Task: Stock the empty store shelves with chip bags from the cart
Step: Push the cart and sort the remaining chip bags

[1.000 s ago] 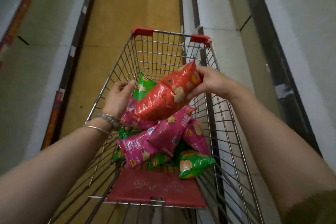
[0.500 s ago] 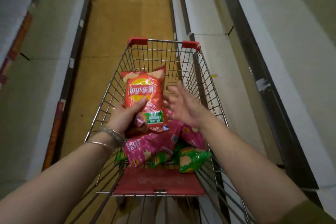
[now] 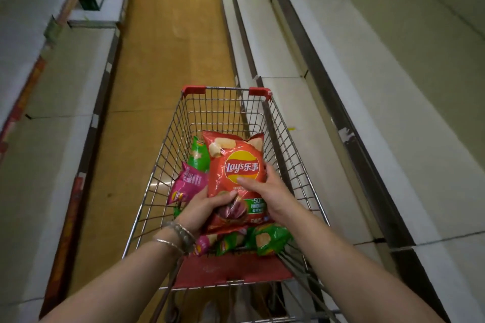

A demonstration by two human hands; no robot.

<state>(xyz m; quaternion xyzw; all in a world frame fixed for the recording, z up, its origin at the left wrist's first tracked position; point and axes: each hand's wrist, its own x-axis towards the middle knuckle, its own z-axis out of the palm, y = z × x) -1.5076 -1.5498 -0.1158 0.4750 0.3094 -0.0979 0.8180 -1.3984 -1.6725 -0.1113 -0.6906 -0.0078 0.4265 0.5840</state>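
Pale, bare store shelves (image 3: 367,102) run along the right of the aisle, with a second run (image 3: 39,81) on the left. Between them stands a silver wire shopping cart with red corner caps (image 3: 225,89).

The task's thing, a red-orange foil chip bag with a yellow-and-red logo (image 3: 233,155), is held upright above the cart's basket. It is over a heap of pink chip bags (image 3: 187,186) and green chip bags (image 3: 270,240).

Judged by its puffed shape, the bag is light and air-filled, with slick, crinkly film and brittle contents. Firm squeezing of the middle would likely crush the chips. The side edges and the flat top or bottom seams seem the safer places to take hold.

Both forearms enter from the lower corners and meet over the basket. The left hand (image 3: 203,208), its wrist ringed with silver bracelets (image 3: 178,237), grips the bag's lower left, with the thumb across the front. The right hand (image 3: 265,191) holds the right edge, its thumb laid on the face below the logo and its fingers curled round the side.
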